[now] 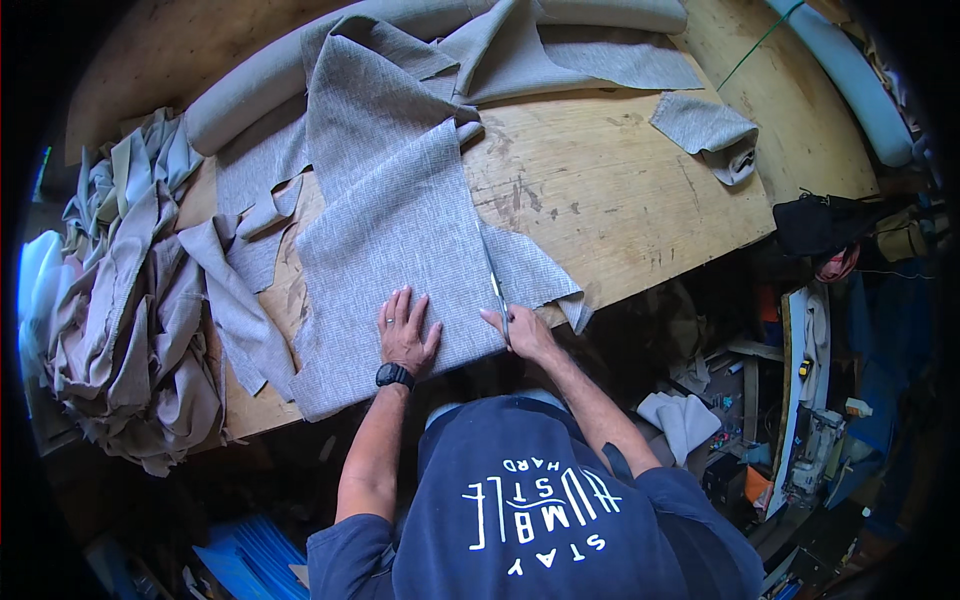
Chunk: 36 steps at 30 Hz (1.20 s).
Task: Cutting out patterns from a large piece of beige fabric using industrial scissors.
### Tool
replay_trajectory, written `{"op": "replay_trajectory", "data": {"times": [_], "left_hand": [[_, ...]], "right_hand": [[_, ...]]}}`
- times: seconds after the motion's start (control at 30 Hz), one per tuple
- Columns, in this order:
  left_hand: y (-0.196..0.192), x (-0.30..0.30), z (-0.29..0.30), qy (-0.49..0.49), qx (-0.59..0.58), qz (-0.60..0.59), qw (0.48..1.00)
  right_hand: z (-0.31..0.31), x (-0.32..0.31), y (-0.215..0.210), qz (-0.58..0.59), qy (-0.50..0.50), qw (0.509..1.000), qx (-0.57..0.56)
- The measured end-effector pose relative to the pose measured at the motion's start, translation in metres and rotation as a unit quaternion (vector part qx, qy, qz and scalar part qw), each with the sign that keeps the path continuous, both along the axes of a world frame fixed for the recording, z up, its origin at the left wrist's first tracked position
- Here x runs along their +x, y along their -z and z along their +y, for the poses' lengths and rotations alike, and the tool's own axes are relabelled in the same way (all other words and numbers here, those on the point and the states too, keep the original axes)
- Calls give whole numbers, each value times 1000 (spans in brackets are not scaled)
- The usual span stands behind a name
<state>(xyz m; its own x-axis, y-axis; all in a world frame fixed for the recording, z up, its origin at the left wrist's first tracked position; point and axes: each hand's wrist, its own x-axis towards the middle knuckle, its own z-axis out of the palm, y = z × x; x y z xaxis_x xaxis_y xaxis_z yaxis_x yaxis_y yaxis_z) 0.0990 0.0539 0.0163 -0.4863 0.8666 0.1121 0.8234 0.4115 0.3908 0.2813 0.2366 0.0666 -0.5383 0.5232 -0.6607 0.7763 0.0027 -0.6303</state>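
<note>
The cut is underway: the left hand lies flat, fingers spread, pinning the grey fabric on the plywood table, while the right hand grips scissors (blades pointing away). Next probably calls for steady, straight snips.

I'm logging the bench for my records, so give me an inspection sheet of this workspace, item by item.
Surface: plywood worktable, scuffed and stained, bare at right.
Job's things: grey fabric panel lying flat over the near edge; scissors cutting along its right side, a narrow strip beside the blades.
Clutter: heap of beige and grey offcuts at left; fabric roll along the far edge; folded scrap at right.
Grippers: left hand pressed flat on the panel, watch on wrist; right hand closed on the scissors.
Cables: green cord across the far right corner.
Surroundings: black bag, tools and oddments on the floor at right.
</note>
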Motion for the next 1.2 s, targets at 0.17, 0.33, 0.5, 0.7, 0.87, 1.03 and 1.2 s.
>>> {"op": "replay_trajectory", "data": {"times": [0.17,0.33,0.5,0.7,0.87,1.03,1.2], "left_hand": [[-5,-1,1,3,-10,-5,1000],[1,-1,-1,1,-3,-2,1000],[-3,1,-1,3,-5,-9,1000],[-1,1,-2,4,-5,0,1000],[0,2,4,8,0,-7,1000],[8,4,43,41,-4,8,999],[12,9,103,13,-53,42,998]], "right_hand": [[12,-12,17,14,-6,995,103],[13,-13,17,1,11,999,-35],[30,-41,2,-4,-4,999,34],[28,-32,39,78,52,994,47],[41,-1,67,263,162,947,-90],[65,113,77,249,404,878,-56],[46,247,29,104,443,888,70]]}}
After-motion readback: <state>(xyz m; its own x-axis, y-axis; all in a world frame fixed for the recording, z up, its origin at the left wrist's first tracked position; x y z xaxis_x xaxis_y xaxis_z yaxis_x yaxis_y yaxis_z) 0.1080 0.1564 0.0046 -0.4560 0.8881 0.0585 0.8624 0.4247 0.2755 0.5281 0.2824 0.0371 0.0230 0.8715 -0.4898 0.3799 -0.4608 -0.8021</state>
